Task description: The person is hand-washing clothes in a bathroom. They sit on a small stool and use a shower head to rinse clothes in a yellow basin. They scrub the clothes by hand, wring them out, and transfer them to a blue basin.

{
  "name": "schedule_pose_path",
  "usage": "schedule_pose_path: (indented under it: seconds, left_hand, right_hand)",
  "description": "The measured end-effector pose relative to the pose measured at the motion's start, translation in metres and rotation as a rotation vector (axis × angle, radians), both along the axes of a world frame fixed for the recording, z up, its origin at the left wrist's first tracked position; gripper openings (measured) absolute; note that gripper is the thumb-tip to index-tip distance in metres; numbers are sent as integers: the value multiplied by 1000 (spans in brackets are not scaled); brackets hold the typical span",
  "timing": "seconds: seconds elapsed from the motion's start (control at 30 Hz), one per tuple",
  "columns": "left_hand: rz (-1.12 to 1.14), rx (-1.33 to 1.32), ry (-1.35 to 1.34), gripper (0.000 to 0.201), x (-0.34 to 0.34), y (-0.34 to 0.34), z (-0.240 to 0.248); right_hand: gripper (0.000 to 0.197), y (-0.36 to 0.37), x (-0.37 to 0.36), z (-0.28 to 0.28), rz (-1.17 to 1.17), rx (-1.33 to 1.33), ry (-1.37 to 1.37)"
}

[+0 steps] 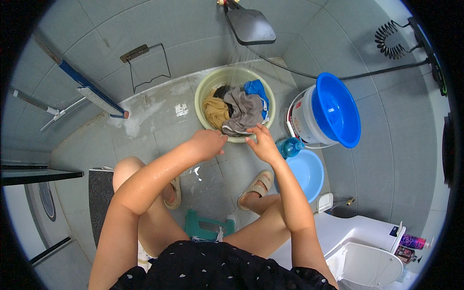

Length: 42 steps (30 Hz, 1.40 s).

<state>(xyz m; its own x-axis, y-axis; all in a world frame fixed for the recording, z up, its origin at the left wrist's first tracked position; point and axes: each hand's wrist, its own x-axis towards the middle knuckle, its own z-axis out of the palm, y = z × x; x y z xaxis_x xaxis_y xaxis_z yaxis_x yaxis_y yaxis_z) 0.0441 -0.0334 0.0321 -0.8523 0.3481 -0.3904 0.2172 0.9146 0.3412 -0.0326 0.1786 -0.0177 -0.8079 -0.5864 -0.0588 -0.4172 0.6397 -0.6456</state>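
One grey garment [244, 106] in basin [198, 102], shower spray [244, 55] at basin's far side. Left hand [209, 144] at basin's near rim, half-curled, can't tell if gripping; right hand [264, 144] right of it, thumb spread. I'd turn small bunches inside basin.

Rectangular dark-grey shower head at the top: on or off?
On: thin water streams fall from the rectangular dark-grey shower head toward the round pale-yellow plastic basin of crumpled clothes.
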Motion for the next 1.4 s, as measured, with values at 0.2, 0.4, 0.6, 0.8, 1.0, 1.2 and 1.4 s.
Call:
schedule_pose_path:
  seconds: [0.2, 0.4, 0.6, 0.8, 1.0, 1.2, 1.4]
  left_hand:
    - [-10, 7, 16, 45, 0, 0, -5]
    - [-14, -15, -4, 47, 0, 0, 0]
    - [-12, -21, -7, 47, 0, -1, -3]
    - [-14, -17, -11, 46, 0, 0, 2]
    - [29, -4, 0, 44, 0, -3, 4]
    - [21, 27, 12, 45, 2, -9, 10]
    - [21, 22, 30, 46, 5, -12, 11]
  right_hand:
    - [34, 1, 0, -3, 4, 10, 1]
    - [35, 0, 0, -1, 6, 17, -5]
    - [35, -1, 0, -1, 18, 13, 0]
    - [34, 2, -3, -9, 16, 40, -9]
    - [34, 16, -18, -22, -70, 44, -133]
    - [34, 18, -22, -21, -75, 46, -104]
    - [47, 9, -18, -24, -69, 95, -137]
